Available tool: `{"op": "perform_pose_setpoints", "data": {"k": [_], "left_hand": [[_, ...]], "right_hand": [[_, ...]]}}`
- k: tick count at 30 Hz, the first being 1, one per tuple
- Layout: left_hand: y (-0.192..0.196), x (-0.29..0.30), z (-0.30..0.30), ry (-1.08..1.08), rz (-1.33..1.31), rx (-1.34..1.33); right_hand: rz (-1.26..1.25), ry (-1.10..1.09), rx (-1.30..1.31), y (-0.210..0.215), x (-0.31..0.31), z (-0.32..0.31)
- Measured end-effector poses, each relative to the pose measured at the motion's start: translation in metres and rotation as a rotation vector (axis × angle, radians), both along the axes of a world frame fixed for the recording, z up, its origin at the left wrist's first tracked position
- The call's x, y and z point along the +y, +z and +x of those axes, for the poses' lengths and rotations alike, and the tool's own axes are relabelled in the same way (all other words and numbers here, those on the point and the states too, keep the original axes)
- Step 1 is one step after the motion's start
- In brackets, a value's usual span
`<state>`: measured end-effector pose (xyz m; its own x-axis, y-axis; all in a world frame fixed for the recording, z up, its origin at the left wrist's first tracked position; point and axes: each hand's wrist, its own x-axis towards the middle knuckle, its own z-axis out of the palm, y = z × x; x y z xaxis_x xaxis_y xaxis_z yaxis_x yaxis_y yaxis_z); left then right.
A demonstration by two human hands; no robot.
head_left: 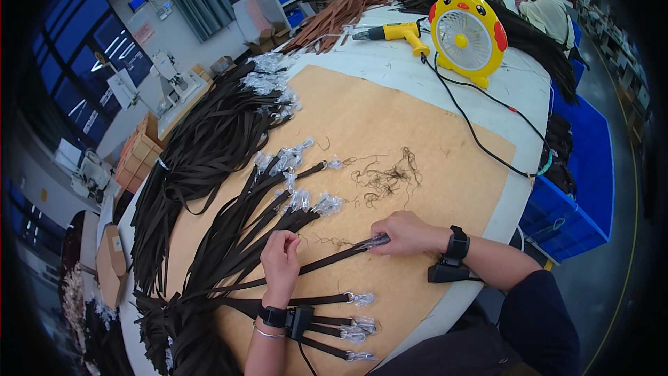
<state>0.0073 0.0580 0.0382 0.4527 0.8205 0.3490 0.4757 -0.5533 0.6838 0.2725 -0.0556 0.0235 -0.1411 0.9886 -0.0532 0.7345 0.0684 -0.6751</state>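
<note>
My right hand [406,233] has its fingers closed round a small grey metal-looking piece [378,240] at the end of a long dark strap [330,260]. Whether that piece is a tool or the strap's own fitting I cannot tell. The strap runs left and passes at my left hand [280,259]. That hand's fingers are curled together, and what they may hold is hidden. Below the held strap, several dark straps [323,300] end in metal clasps [362,299] wrapped in clear plastic. More straps [229,226] with wrapped clasps lie beyond my left hand.
Loose dark threads [390,177] lie on the tan sheet [445,146] covering the table. A large strap bundle [209,118] is at the left. Farther back are a yellow heat gun [403,31] and a yellow fan [463,38] with cables. Blue bins [591,188] stand right; a person [550,17] sits beyond.
</note>
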Motion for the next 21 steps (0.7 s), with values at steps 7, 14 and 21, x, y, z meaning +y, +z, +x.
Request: {"op": "perform_pose_setpoints", "data": {"k": [7,14,21], "left_hand": [[0.005,-0.016,-0.013,-0.29,0.11,0.266],[0.015,-0.02,-0.012,-0.402,0.246,0.41],[0.007,-0.016,-0.011,-0.292,0.172,0.427]], "right_hand": [[0.015,-0.008,0.021,-0.001,0.0,0.0],[0.012,-0.014,0.001,-0.002,0.001,0.0],[0.003,-0.013,-0.009,-0.001,0.001,0.0]]}}
